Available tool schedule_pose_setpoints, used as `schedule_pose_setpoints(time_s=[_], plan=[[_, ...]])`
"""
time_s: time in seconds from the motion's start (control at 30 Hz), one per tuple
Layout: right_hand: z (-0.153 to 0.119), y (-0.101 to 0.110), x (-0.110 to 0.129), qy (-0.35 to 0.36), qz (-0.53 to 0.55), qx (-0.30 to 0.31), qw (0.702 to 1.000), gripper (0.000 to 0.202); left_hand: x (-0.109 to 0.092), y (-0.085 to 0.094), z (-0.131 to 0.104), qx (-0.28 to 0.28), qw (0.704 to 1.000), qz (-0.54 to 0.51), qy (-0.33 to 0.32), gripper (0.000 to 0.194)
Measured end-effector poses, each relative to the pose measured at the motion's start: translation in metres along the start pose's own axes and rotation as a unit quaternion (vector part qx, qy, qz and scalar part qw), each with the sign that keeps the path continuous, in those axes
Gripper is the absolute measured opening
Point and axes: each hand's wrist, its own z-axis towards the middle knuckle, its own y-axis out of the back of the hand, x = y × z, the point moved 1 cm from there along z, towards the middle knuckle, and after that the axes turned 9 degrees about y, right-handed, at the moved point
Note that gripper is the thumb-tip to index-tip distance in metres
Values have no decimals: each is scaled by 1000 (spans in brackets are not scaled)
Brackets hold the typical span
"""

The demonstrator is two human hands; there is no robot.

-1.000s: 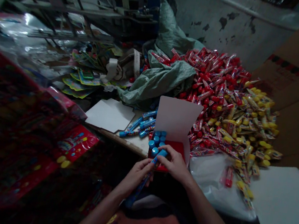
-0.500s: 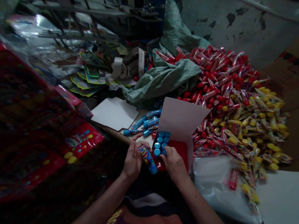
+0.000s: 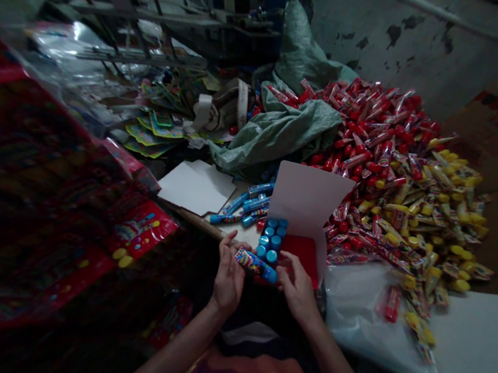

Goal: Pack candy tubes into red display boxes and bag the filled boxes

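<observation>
A blue-capped candy tube (image 3: pixel 256 265) with a colourful printed wrap lies across the fingers of my left hand (image 3: pixel 229 283), its cap pointing right. The fingertips of my right hand (image 3: pixel 299 291) close on the cap end. Just beyond them stands an open carton (image 3: pixel 310 196), its white lid flap raised. Several tubes with blue caps (image 3: pixel 271 256) stand upright in rows in the carton's left part; its red interior shows on the right. More loose blue tubes (image 3: pixel 236 203) lie left of the carton.
Red-capped tubes (image 3: pixel 370 130) and yellow-capped tubes (image 3: pixel 443 203) are heaped behind and to the right. A clear plastic bag (image 3: pixel 357 302) lies right of the carton, white card (image 3: pixel 197 185) to the left. Red printed packs (image 3: pixel 140 226) rise at left; a green sack (image 3: pixel 280 129) lies behind.
My right hand has moved from the standing blue caps to the held tube's cap end. The tube has turned from steeply slanted to nearly level. The view has shifted slightly.
</observation>
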Motion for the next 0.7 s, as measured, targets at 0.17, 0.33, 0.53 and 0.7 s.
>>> schedule_pose_setpoints(time_s=[0.17, 0.33, 0.53, 0.7], plan=[[-17, -1, 8, -59, 65, -52, 995, 32, 12, 6, -9, 16, 998, 55, -28, 47], [-11, 23, 17, 93, -143, -58, 984, 20, 29, 32, 3, -31, 960, 274, -45, 57], [4, 12, 25, 113, -297, 112, 942, 21, 64, 48, 12, -10, 947, 286, 146, 62], [27, 5, 40, 62, -410, 193, 889, 17, 64, 32, 16, -4, 971, 117, 210, 65]])
